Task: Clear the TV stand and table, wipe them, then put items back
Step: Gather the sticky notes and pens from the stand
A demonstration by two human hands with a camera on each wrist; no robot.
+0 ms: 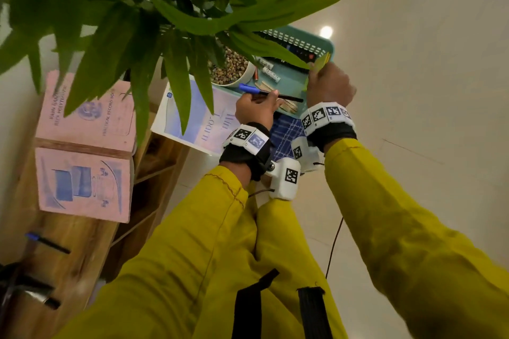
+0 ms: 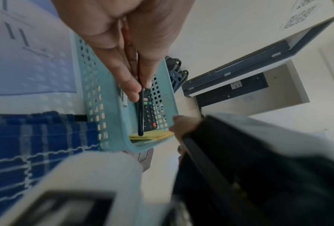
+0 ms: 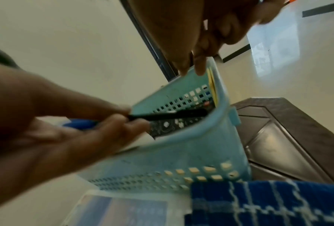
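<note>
My left hand (image 1: 271, 96) pinches a pen (image 1: 289, 97) with a blue cap and black barrel, its tip held over the teal basket (image 1: 327, 44). In the left wrist view the left hand's fingers (image 2: 131, 85) hold the pen (image 2: 140, 116) above a black remote (image 2: 150, 117) lying in the basket (image 2: 108, 116). My right hand (image 1: 316, 71) grips a yellow notepad (image 1: 321, 63) at the basket's near right end. The right wrist view shows the right hand's fingertips (image 3: 199, 68) at the basket's rim (image 3: 223, 97), beside the notepad (image 3: 212, 82).
A potted plant (image 1: 231, 69) with pebbles stands left of the basket, its leaves overhanging. A white booklet (image 1: 198, 118), pink books (image 1: 85, 146) and a second pen (image 1: 46, 242) lie on the wooden stand (image 1: 68, 270). A blue checked cloth (image 1: 286, 132) lies below the basket.
</note>
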